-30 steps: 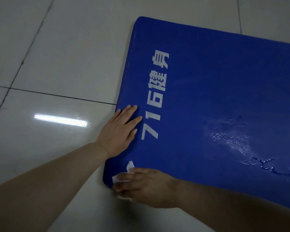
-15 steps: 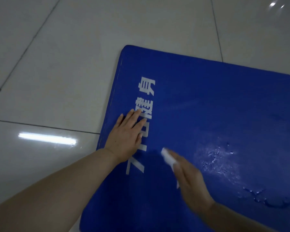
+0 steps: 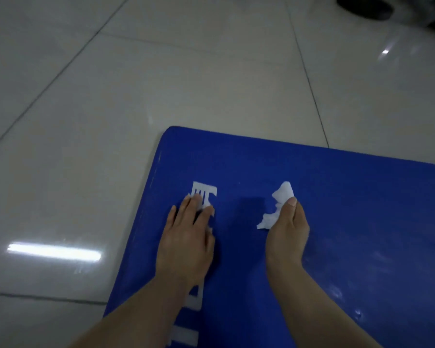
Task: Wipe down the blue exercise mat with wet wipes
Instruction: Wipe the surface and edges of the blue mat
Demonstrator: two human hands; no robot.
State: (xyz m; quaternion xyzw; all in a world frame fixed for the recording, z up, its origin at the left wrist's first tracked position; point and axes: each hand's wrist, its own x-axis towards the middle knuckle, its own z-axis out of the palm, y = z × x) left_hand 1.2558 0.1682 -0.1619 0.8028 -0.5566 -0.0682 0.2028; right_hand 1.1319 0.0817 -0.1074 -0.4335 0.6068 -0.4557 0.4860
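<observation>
Blue mat with white lettering lies flat on pale tiles.

The mat is laid on the tiled floor, its far corner to the upper left. The left hand is rested on the mat over the printed lettering. To its right, a wipe is held in the right hand. A dark object is seen far behind on the floor.

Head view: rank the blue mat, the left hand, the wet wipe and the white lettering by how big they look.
1. Blue mat, by far the largest.
2. Left hand.
3. Wet wipe, held in the right hand.
White lettering: the left hand covers part of it, so unranked.
</observation>
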